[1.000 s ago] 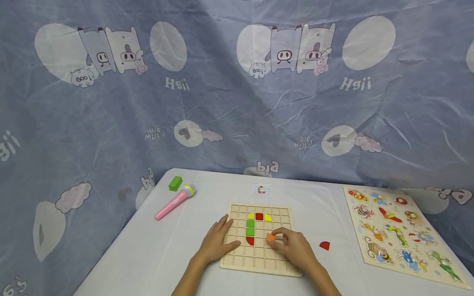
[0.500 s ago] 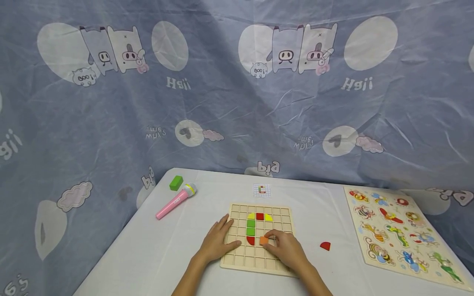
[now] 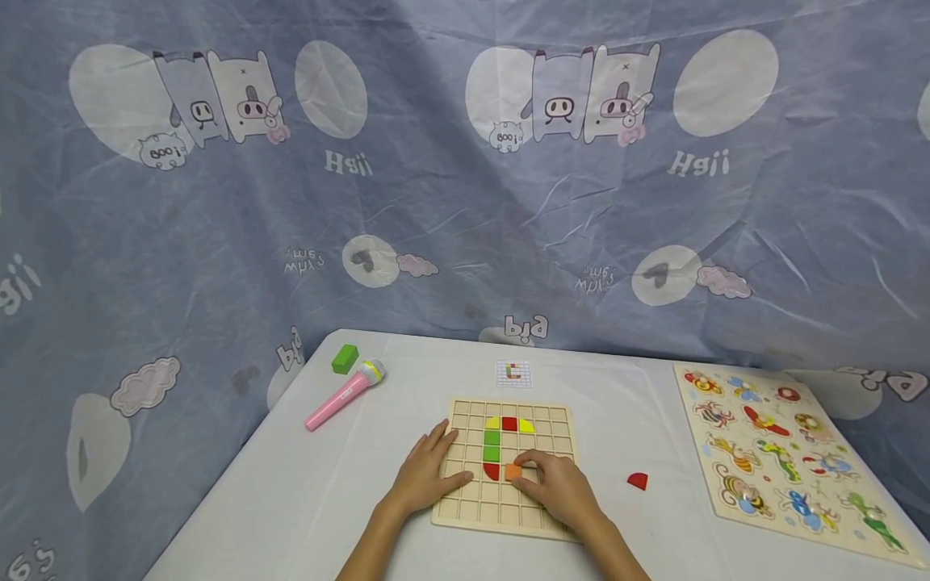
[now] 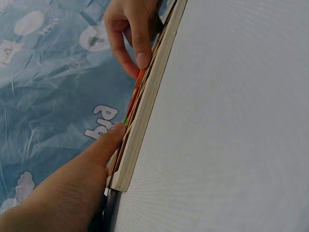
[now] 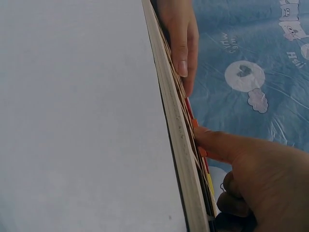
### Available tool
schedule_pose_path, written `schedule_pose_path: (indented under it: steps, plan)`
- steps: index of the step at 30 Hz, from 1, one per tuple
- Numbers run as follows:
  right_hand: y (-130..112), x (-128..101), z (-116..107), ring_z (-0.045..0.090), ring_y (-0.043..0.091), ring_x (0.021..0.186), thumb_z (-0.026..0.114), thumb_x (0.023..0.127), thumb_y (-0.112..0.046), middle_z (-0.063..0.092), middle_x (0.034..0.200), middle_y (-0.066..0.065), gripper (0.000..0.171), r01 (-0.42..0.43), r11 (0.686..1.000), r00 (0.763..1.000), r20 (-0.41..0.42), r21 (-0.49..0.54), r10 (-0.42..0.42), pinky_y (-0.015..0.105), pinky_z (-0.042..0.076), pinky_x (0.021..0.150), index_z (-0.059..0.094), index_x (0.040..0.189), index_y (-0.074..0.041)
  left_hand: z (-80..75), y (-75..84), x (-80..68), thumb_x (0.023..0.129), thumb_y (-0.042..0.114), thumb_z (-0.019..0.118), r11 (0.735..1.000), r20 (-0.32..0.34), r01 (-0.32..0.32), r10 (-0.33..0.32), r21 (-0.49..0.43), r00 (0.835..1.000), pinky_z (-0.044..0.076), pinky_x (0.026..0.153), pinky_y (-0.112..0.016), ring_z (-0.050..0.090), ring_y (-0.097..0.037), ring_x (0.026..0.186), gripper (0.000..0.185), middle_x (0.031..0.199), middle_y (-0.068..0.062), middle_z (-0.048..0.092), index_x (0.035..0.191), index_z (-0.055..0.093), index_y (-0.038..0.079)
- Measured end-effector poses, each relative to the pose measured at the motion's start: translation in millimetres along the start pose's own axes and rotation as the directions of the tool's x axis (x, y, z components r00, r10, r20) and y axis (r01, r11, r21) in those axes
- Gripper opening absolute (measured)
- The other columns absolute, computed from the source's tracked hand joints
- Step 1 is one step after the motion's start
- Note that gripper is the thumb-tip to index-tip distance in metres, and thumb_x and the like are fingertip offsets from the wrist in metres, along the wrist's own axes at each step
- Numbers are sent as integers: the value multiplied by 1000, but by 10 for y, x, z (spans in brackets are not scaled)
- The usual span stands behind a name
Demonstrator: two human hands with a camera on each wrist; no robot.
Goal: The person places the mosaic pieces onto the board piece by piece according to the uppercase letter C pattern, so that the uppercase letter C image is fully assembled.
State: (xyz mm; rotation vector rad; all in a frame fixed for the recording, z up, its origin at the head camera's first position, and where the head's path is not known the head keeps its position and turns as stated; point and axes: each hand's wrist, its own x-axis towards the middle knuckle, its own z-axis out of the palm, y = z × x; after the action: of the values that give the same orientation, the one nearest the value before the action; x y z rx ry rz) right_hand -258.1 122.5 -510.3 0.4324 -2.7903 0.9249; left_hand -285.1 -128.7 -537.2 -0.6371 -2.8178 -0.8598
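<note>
On board (image 3: pixel 504 466), orange block (image 3: pixel 513 472) moved left.

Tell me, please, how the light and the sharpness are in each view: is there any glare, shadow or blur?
Head view: soft, even light, no glare, faint shadows under the hands; the grid board is sharp. Left wrist view: the left hand, close to the lens, looks soft. Right wrist view: the right hand is dim and slightly blurred.

Both forearms are bare, with no sleeves, watch, rings or bracelets showing. The left hand (image 3: pixel 424 478) and right hand (image 3: pixel 563 492) are small and slim-fingered, with short, plain, unpainted nails visible in the wrist views.
</note>
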Motion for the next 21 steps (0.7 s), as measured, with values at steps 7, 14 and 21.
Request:
schedule_pose_path:
  steps: [7,14,21]
  plan:
    - [-5,8,26,25,2,44,75,74,-40,33,47,-12,26,20,1000,1000,-7,-14,-20,20,24,39,69,95,-26,-8,-5,5,81,61,56,1000,2,7,-7,5,1000,19,109,-48,27,-30,134,80,149,-12,26,139,40,8]
    - [-28,17,43,24,3,45,75,74,-39,32,48,-12,27,33,999,999,-12,-28,-33,21,24,40,69,96,-25,-5,-11,7,82,61,56,1000,-5,5,-5,4,1000,19,108,-49,27,-31,134,80,149,-12,26,139,40,7]
    - [-3,-19,1,26,2,43,74,74,-42,35,47,-11,30,3,1000,1000,-13,15,-2,20,25,39,69,97,-24,-8,3,-5,81,61,56,1000,1,6,-6,-12,1000,18,108,-49,26,-32,134,81,149,-13,26,139,40,6]
